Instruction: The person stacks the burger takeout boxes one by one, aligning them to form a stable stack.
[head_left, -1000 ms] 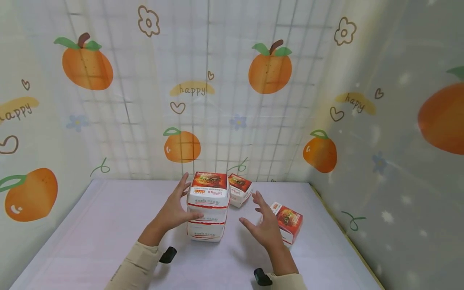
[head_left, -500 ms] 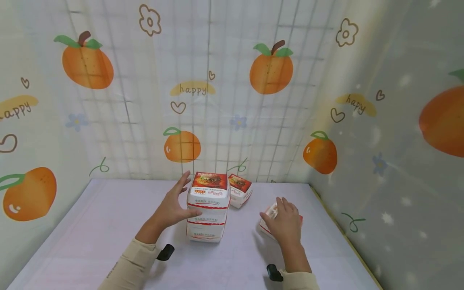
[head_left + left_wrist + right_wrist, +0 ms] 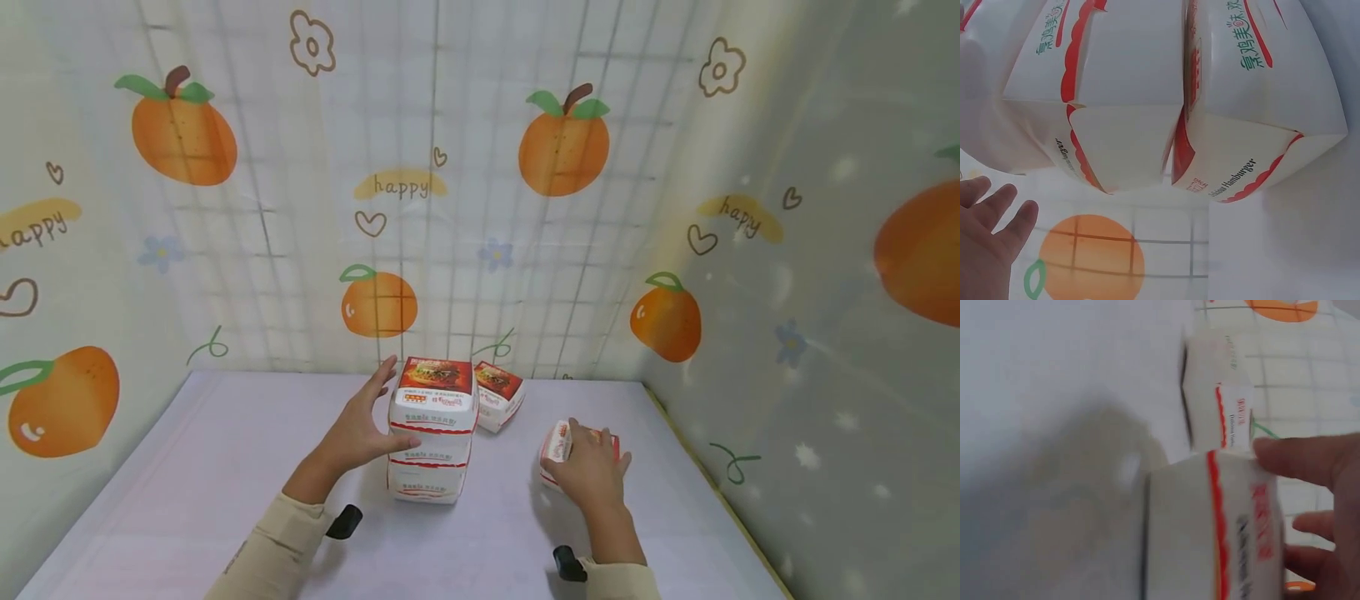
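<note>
Three white hamburger boxes stand in a stack (image 3: 431,450) at the middle of the table, the top one showing a red burger picture. My left hand (image 3: 360,429) is at the stack's left side, thumb across its front and fingers spread upward; in the left wrist view those fingers (image 3: 1016,228) show apart from the box sides. To the right, my right hand (image 3: 592,467) grips another hamburger box (image 3: 557,443) from above, covering most of its top. In the right wrist view, the thumb lies at this box's (image 3: 1185,531) upper corner, with the other fingers beyond its printed side.
Another hamburger box (image 3: 501,393) sits turned at an angle, just behind and right of the stack. The pale table (image 3: 247,442) meets a fruit-printed curtain (image 3: 480,208) at the back, with a grey curtain side (image 3: 825,400) along the right edge.
My right hand has moved right from beside the stack onto the right-hand hamburger box, and that box has turned slightly. My left hand and the stack stay nearly in place.
</note>
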`<state>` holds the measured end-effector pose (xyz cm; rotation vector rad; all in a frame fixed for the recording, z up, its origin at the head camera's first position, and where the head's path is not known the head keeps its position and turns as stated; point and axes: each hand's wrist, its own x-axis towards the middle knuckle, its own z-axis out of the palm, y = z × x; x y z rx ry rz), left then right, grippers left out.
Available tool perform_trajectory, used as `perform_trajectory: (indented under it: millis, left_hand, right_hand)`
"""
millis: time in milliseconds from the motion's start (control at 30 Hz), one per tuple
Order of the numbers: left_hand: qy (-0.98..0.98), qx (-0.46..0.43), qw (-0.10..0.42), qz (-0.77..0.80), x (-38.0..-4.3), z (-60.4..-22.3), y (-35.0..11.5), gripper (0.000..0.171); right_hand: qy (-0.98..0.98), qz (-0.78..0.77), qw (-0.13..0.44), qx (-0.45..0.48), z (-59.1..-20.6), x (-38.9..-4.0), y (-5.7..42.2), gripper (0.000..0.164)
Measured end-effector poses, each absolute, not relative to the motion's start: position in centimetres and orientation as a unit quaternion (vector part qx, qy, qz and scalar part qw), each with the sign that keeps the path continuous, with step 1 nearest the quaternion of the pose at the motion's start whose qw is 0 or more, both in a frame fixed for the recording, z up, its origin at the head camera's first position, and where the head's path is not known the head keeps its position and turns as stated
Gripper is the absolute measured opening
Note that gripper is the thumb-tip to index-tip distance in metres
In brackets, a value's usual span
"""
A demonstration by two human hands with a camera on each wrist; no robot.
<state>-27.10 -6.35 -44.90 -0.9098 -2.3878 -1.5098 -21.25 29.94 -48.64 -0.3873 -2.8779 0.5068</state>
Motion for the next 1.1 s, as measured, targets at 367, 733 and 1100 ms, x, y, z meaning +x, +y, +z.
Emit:
perform_trajectory:
  millis: [367,733,1100]
  left_hand:
    - [-0.801,-0.304,0.083,-0.508,-27.1,-44.9,-6.2,0.117]
    - [-0.812,-0.286,0.085,-0.501,-26.7,-44.6,-6.2,0.113]
    - [-0.793,-0.285,0.059,-0.536,-26.8,-44.8,-5.3,0.115]
  right_hand:
    - [-0.973,0.21,0.093,-0.028,-48.3,-21.1,30.8,0.075]
    - [-0.913,0.377,0.13,-0.08,-51.0,-20.8,36.4,0.101]
    - [-0.901,0.422,0.047,-0.085,-52.8,-21.5,38.4,0.129]
